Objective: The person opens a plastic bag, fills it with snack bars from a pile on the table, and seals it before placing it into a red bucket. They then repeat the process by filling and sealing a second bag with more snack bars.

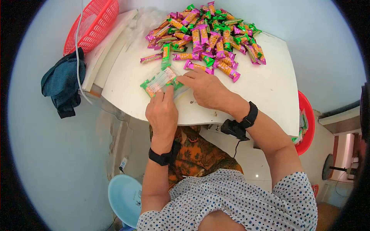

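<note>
A clear plastic bag [158, 81] with white print lies on the near left part of the white table [266, 92], and green-wrapped snack bars show inside it. My left hand [162, 113] grips the bag's near edge, fingers pointing away from me. At the bag's right end, the fingers of my right hand [210, 90] are closed on the plastic, and the thumb is partly hidden. Just beyond my hands, a heap of wrapped snack bars [210, 34] in pink and green wrappers covers the table's far part. One pink bar [198, 67] lies close to my right fingers.
Clear plastic bags [148, 21] lie left of the heap. A red basket [96, 29] and dark cloth [63, 82] are at the far left. A red basin [307, 129] holding packets stands below the table's right edge. A light-blue basin [125, 198] is at lower left.
</note>
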